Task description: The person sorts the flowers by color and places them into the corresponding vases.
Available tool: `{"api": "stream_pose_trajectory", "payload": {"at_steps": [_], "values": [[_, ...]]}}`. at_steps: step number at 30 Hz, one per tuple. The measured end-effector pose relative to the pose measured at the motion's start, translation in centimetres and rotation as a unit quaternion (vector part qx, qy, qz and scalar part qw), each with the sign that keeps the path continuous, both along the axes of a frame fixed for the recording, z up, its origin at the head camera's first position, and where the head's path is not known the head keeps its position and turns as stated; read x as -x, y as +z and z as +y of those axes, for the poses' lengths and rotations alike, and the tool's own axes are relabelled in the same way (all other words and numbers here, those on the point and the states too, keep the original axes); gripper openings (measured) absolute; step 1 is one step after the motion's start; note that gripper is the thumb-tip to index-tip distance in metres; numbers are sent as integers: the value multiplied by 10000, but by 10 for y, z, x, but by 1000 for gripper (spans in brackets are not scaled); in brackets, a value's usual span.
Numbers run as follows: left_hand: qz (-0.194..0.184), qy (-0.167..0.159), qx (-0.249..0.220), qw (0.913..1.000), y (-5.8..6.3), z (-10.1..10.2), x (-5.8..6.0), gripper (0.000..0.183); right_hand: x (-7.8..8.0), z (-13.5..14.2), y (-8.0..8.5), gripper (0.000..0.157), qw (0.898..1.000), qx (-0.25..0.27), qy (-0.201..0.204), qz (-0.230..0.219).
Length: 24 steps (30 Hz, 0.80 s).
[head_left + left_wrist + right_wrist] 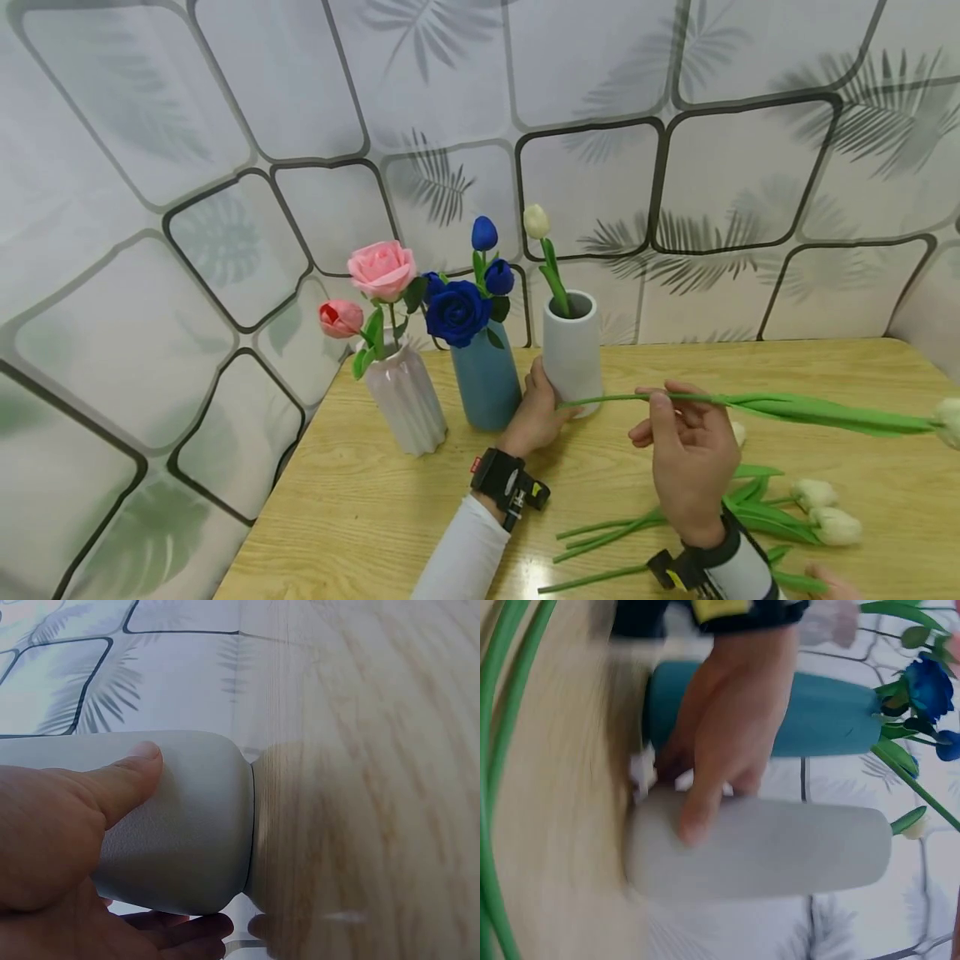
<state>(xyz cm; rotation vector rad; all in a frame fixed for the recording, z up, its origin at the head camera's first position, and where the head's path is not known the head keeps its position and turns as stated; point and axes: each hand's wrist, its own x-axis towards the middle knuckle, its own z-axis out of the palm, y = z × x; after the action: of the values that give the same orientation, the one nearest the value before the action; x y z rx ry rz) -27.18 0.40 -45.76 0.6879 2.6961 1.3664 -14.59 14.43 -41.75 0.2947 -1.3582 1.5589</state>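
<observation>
My left hand [536, 412] holds the lower part of a white vase [572, 350]. In the left wrist view its thumb lies along the vase wall [187, 817], with other fingers on the far side. One white tulip [536, 222] stands in this vase, leaning left. To the right, my right hand [693, 462] pinches the stem of another white tulip [825, 413] between thumb and fingers. That tulip lies nearly level, its bloom at the right edge and its stem end in front of the vase base. The right wrist view shows the left hand [739, 712] on the vase, but not the right hand's grip.
Left of the white vase stand a blue vase [483, 379] with blue flowers and a pale ribbed vase [408, 404] with pink flowers. Several white tulips [834, 527] lie on the wooden table [337, 508]. Another hand [831, 582] shows at the lower right.
</observation>
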Motion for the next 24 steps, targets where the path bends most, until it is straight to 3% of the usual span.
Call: {"api": "stream_pose_trajectory", "payload": {"at_steps": [4, 8, 13, 20, 24], "values": [[-126, -10, -125, 9998, 2, 1, 2, 85, 2, -1, 8, 17, 9933, -622, -704, 673], [-209, 12, -139, 9997, 2, -1, 2, 85, 2, -2, 19, 22, 9828, -914, -1098, 1171], [-326, 141, -97, 9993, -1, -6, -1, 85, 8, -6, 27, 23, 9761, -971, -1389, 1357], [-222, 8, -59, 9997, -2, -2, 2, 86, 23, -8, 35, 18, 9755, -959, -1223, 1561], [-202, 10, -43, 9998, -1, -1, 2, 85, 27, -10, 36, 20, 9776, -1127, -1059, 1425]]}}
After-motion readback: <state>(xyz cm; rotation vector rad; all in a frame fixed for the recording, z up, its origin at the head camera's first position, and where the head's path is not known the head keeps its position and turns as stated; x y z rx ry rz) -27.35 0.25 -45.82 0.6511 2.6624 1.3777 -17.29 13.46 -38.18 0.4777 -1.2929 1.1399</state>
